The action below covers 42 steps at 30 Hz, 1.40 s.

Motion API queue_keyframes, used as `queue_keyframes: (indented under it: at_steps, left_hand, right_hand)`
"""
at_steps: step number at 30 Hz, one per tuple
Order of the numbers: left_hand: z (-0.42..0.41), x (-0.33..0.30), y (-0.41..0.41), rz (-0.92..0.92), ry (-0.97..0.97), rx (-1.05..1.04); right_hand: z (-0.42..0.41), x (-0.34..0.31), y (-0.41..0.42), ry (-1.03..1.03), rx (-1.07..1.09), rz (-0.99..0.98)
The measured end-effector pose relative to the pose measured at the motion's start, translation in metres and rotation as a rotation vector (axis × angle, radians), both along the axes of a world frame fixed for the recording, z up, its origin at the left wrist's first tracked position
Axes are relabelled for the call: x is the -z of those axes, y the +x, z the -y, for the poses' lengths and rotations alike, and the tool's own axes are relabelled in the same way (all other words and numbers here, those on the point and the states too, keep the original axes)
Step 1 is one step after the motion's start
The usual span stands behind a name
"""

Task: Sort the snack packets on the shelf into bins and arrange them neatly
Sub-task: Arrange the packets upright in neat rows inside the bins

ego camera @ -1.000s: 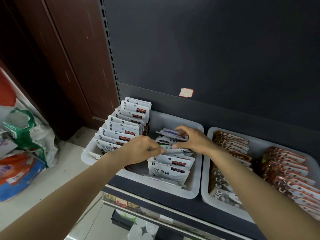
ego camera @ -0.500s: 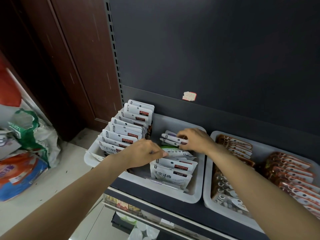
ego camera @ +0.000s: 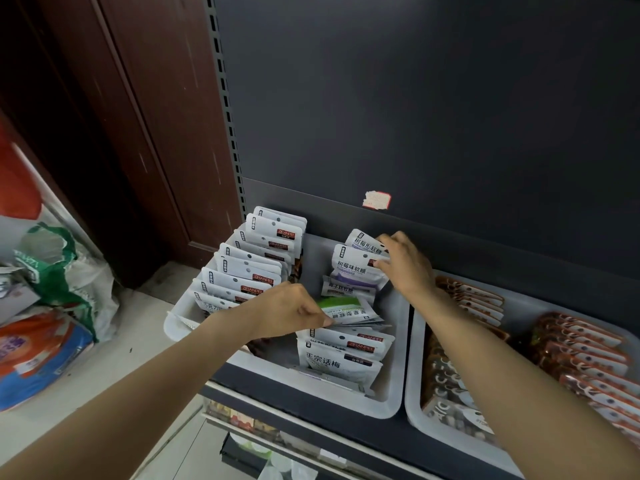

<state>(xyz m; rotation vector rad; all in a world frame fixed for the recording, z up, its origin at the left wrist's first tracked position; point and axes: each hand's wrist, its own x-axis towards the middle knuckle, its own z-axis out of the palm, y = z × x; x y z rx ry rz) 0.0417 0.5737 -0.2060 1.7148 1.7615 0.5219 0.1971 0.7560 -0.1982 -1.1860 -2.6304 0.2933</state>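
White bin point(ego camera: 391, 403): right hand point(ego camera: 405, 268) pinches two upright purple-label packets point(ego camera: 353, 268); left hand point(ego camera: 291, 310) pinches green-label packet point(ego camera: 341, 308). Risk: released packets likely slump forward onto the loose row.

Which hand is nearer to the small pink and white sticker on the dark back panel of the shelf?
The right hand: it holds white packets at the back of the white bin, just below the pink and white sticker. The left hand pinches a green-topped packet lower and farther forward.

White packets point(ego camera: 258, 268), brown-orange packets point(ego camera: 581, 351), pale grey bin point(ego camera: 391, 403), charcoal shelf back point(ego camera: 450, 116)
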Motion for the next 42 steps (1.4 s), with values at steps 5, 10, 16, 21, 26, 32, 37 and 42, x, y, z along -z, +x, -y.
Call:
queue_keyframes:
  at_steps: [5,10,16,21,26,32,37,42]
  left_hand:
    - [-0.008,-0.012,0.006,-0.065,-0.001,-0.045]
    - [-0.024,-0.018,0.017,0.011,-0.093,-0.188]
    - [-0.070,-0.001,0.022,-0.106,-0.147,-0.335]
    - [-0.078,0.045,0.022,0.162,-0.209,-0.533]
    - [-0.081,0.076,0.014,0.364,-0.177,-0.612]
    - [-0.092,0.086,0.006,0.270,-0.124,-0.651]
    - [-0.103,0.090,0.001,0.276,-0.054,-0.724]
    - [-0.108,0.092,0.004,0.234,-0.011,-0.825]
  right_hand:
    - [0.004,0.004,0.000,0.067,0.065,-0.002]
    - [0.002,-0.004,0.001,0.061,0.095,0.062]
    - [0.007,-0.002,0.000,0.021,0.085,0.050]
    - [0.009,0.004,0.006,-0.016,0.111,0.008]
    - [0.009,0.003,0.005,0.006,0.110,0.053]
    - [0.004,0.005,0.003,0.004,0.127,0.055]
    - [0.002,0.008,0.002,0.001,0.119,0.052]
    - [0.000,0.008,0.004,0.007,0.115,0.049]
